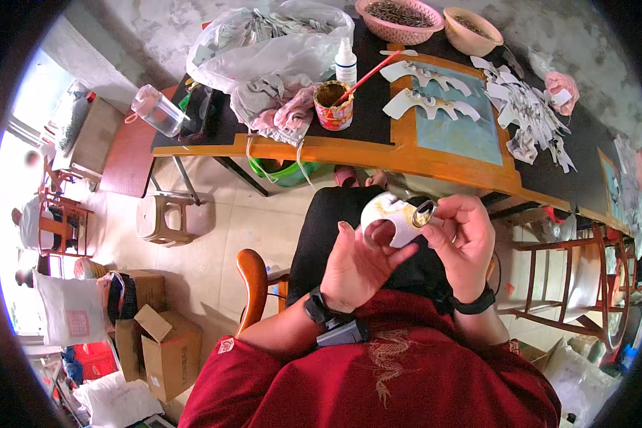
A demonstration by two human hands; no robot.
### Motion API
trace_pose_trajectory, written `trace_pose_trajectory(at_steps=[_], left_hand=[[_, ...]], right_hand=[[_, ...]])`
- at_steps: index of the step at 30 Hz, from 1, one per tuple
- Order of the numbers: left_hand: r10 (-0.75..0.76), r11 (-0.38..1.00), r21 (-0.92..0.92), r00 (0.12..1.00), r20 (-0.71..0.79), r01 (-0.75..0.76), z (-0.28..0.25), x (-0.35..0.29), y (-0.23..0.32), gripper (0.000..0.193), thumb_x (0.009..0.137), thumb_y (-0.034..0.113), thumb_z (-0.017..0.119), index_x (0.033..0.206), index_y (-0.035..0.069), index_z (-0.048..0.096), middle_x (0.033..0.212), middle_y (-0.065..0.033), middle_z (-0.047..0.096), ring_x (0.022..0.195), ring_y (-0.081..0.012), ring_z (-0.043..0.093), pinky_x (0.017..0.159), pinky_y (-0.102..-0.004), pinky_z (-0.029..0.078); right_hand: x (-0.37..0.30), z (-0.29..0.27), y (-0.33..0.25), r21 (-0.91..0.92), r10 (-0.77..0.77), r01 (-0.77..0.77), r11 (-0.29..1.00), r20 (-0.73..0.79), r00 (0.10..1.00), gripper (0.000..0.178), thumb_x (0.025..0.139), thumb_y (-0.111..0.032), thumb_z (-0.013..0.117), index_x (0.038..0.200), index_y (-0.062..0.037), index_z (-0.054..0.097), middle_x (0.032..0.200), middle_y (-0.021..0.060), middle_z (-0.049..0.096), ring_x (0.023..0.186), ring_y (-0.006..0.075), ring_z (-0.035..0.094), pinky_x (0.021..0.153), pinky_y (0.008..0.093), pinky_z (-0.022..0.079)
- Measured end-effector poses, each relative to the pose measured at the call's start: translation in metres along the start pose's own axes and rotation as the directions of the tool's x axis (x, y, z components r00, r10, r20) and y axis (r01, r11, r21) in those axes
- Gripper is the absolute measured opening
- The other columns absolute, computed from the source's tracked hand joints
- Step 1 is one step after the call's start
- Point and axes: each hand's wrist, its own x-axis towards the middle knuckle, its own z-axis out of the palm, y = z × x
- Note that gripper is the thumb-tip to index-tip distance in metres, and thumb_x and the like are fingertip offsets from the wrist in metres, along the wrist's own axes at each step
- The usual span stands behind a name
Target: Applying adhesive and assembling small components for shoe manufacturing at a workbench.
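Observation:
Above my lap, my left hand (360, 267) holds a white curved cut-out piece (378, 207) with yellowish glue-like smears on it. Its fingers pass behind the piece and show through the curve. At the piece's right end my right hand (467, 239) pinches a shiny oval metal ring (424, 212) between thumb and fingers. The ring lies against the smeared end; whether it is stuck there I cannot tell. On the table ahead, two similar white pieces (435, 105) with metal parts lie on a bluish sheet (460, 135). More such pieces (531, 114) are heaped to their right.
On the table's edge (349, 153) stands a tin (333, 107) of brown paste with a red-handled brush (371, 73). Beside it are a spray bottle (346, 63), cloths (271, 103) and a plastic bag (228, 53). Two baskets (399, 28) of small parts stand behind. A stool (162, 220) is at left.

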Motion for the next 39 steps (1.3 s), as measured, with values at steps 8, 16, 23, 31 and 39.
trace_pose_trajectory(at_steps=[8, 16, 23, 31, 39], left_hand=[[-0.055, 0.988, 0.133, 0.985, -0.162, 0.077, 0.002, -0.003, -0.013, 0.036, 0.095, 0.022, 0.067, 0.126, 0.006, 0.057, 0.115, -0.0054, 0.066, 0.097, -0.017, 0.066, 0.092, -0.0347, 0.054], [0.185, 0.889, 0.453, 0.955, -0.233, -0.062, 0.01, 0.009, -0.013, 0.024, 0.09, 0.013, 0.073, 0.111, 0.003, 0.065, 0.103, -0.0056, 0.07, 0.086, -0.0136, 0.067, 0.078, -0.0296, 0.057], [0.258, 0.746, 0.666, 0.931, -0.259, -0.022, 0.003, 0.019, 0.006, 0.018, 0.087, 0.008, 0.074, 0.103, 0.001, 0.068, 0.095, -0.0039, 0.072, 0.082, -0.0113, 0.067, 0.073, -0.0261, 0.057], [0.297, 0.5, 0.854, 0.955, -0.013, -0.144, 0.021, 0.006, 0.019, 0.018, 0.082, 0.0, 0.073, 0.1, -0.003, 0.071, 0.093, -0.0029, 0.073, 0.082, -0.0064, 0.064, 0.07, -0.0228, 0.053], [0.169, 0.446, 0.889, 0.985, 0.035, -0.108, 0.027, 0.005, 0.033, 0.021, 0.082, 0.003, 0.079, 0.102, -0.001, 0.071, 0.093, -0.0004, 0.072, 0.08, -0.0052, 0.061, 0.068, -0.0225, 0.051]], right_hand=[[-0.002, 0.002, 0.016, -0.13, -0.03, 0.024, 0.991, -0.046, 0.999, 0.027, 0.085, 0.003, 0.075, 0.107, 0.001, 0.059, 0.096, 0.0043, 0.065, 0.085, 0.0069, 0.064, 0.073, 0.0199, 0.05], [0.0, 0.001, 0.019, -0.31, -0.138, 0.14, 0.941, 0.027, 0.99, 0.014, 0.079, -0.003, 0.079, 0.088, -0.0023, 0.069, 0.089, 0.0057, 0.065, 0.076, 0.0152, 0.06, 0.07, 0.0268, 0.049], [0.006, 0.0, 0.014, -0.506, -0.35, 0.306, 0.806, 0.009, 0.937, 0.015, 0.079, -0.006, 0.079, 0.091, -0.0046, 0.071, 0.112, 0.0101, 0.062, 0.081, 0.0186, 0.06, 0.077, 0.0303, 0.049], [0.007, -0.001, 0.001, -0.542, -0.367, 0.359, 0.76, 0.098, 0.925, 0.02, 0.073, -0.002, 0.081, 0.09, -0.0047, 0.071, 0.103, 0.0083, 0.063, 0.083, 0.0205, 0.061, 0.076, 0.031, 0.05], [0.006, -0.008, -0.012, -0.352, -0.072, 0.088, 0.932, 0.057, 0.996, 0.013, 0.079, -0.004, 0.078, 0.088, -0.0023, 0.068, 0.096, 0.0074, 0.067, 0.082, 0.0163, 0.063, 0.073, 0.0289, 0.05]])
